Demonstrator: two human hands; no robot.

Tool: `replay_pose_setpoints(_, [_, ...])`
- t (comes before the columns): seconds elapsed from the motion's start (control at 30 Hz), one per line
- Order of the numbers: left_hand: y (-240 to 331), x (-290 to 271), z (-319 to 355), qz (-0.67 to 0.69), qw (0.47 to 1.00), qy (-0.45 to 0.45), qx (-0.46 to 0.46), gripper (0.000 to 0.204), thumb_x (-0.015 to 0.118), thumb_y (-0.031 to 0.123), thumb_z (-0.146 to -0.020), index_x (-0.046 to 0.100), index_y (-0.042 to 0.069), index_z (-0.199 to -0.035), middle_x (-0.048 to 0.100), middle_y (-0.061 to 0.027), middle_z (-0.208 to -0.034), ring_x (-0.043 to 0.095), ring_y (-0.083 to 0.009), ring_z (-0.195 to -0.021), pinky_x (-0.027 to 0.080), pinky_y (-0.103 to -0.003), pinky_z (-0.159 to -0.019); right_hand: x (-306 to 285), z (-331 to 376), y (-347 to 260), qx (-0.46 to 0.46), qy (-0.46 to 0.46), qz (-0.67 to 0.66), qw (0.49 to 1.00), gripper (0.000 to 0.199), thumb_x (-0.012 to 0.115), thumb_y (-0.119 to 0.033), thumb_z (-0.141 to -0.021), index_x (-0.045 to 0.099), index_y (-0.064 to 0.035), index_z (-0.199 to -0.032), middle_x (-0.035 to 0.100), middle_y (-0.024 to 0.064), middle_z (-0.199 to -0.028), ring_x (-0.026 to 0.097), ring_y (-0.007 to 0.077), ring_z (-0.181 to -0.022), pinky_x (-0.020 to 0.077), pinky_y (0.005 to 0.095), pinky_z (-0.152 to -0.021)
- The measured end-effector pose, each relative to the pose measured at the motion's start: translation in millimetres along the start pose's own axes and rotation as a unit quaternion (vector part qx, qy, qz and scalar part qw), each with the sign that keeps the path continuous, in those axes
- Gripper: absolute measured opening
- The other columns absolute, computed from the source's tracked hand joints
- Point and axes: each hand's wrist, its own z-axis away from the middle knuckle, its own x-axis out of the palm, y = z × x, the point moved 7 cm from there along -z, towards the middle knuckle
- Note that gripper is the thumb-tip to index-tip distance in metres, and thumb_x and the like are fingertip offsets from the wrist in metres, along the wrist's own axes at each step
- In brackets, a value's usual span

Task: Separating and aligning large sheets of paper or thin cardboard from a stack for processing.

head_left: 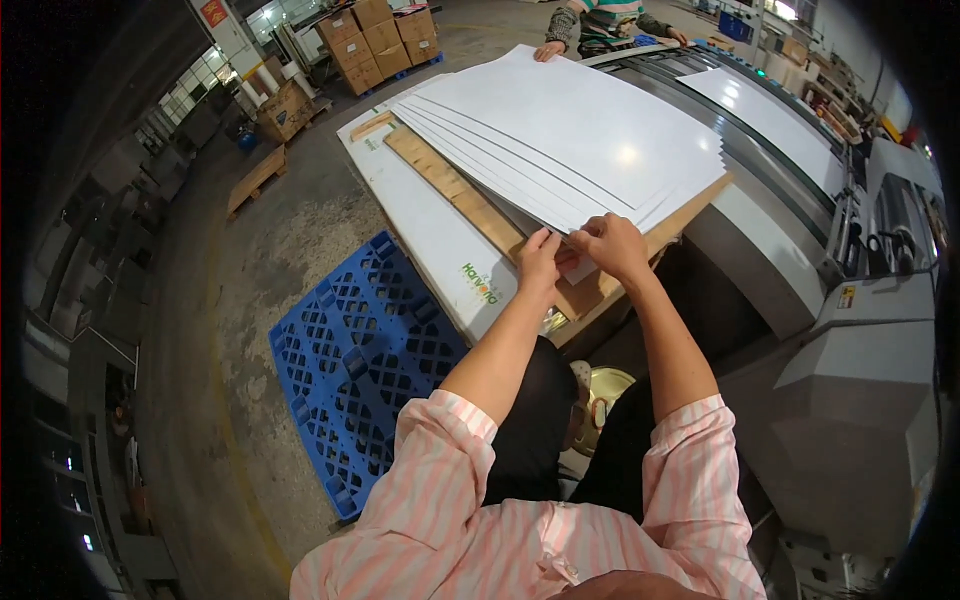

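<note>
Large glossy white sheets (560,130) lie in a loosely fanned stack in front of me. At the near corner of the stack, my left hand (540,265) is closed with its fingertips at the sheet edges. Just to its right, my right hand (612,246) is closed on the same corner, thumb and fingers pinching the edge. How many sheets lie between my fingers is hidden. On the far side a co-worker's hand (549,50) rests on the edge of the stack.
Beneath the sheets are a wooden board (450,185) and a white table panel (400,185). A blue plastic pallet (370,350) lies on the floor at left. A large grey machine (860,370) stands at right, another white sheet (765,115) on its bed. Cardboard boxes (375,45) are stacked behind.
</note>
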Motion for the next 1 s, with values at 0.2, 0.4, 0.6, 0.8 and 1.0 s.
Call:
replay_pose_setpoints(0.2, [-3.4,-3.7,-7.1,-0.002,1.0,0.007,0.003,0.027,0.048,0.01,-0.085,0.043,0.001,-0.11,0.055,-0.0083,-0.081,0.057,-0.0192,-0.067,0.05,-0.034,-0.06,-10.7,0.4,-10.6,-0.088,0.14,0.106,0.981,0.027,0.057,-0.031,-0.075,0.064,-0.0062,-0.068,0.059,0.0108,-0.069,0.058,0.0285,-0.066,0.0473,0.0378,-0.059])
replay_pose_setpoints(0.4, [6.5,-0.1,1.0,-0.058,0.996,0.069,0.011,0.036,0.053,0.012,-0.082,0.038,-0.001,-0.112,0.053,-0.0093,-0.083,0.056,-0.0174,-0.065,0.05,-0.03,-0.054,-9.0,5.4,-12.3,-0.256,0.1,0.095,0.957,0.018,0.058,-0.023,-0.075,0.06,-0.0066,-0.069,0.058,0.0063,-0.071,0.057,0.026,-0.069,0.0467,0.0371,-0.058])
replay_pose_setpoints(0.6, [19.2,3.9,5.0,-0.208,0.97,0.104,0.075,0.031,0.055,0.02,-0.082,0.046,-0.003,-0.101,0.052,-0.0087,-0.078,0.052,-0.0144,-0.059,0.048,-0.028,-0.047,-9.2,-6.4,2.3,-0.122,0.099,-0.012,0.988,0.018,0.058,-0.026,-0.077,0.064,-0.0093,-0.081,0.06,0.0111,-0.068,0.058,0.0289,-0.065,0.0439,0.0375,-0.057])
replay_pose_setpoints(0.8, [-0.9,-1.1,2.0,-0.105,0.994,0.017,-0.011,0.022,0.047,0.019,-0.086,0.053,-0.001,-0.08,0.052,-0.0079,-0.069,0.054,-0.0164,-0.059,0.049,-0.029,-0.05,-52.4,5.3,-8.8,-0.071,0.274,-0.07,0.957,0.024,0.054,-0.029,-0.081,0.063,-0.0073,-0.081,0.059,0.012,-0.067,0.057,0.0297,-0.063,0.0429,0.0379,-0.056])
replay_pose_setpoints(1.0, [6.3,8.2,4.7,-0.099,0.995,0.008,-0.006,0.014,0.045,0.011,-0.084,0.052,0.001,-0.075,0.05,-0.0052,-0.067,0.052,-0.0154,-0.058,0.049,-0.03,-0.054,-5.8,3.0,-5.6,-0.12,0.087,0.039,0.988,0.018,0.057,-0.023,-0.078,0.062,-0.0057,-0.076,0.059,0.0122,-0.072,0.056,0.0314,-0.066,0.0428,0.0395,-0.058])
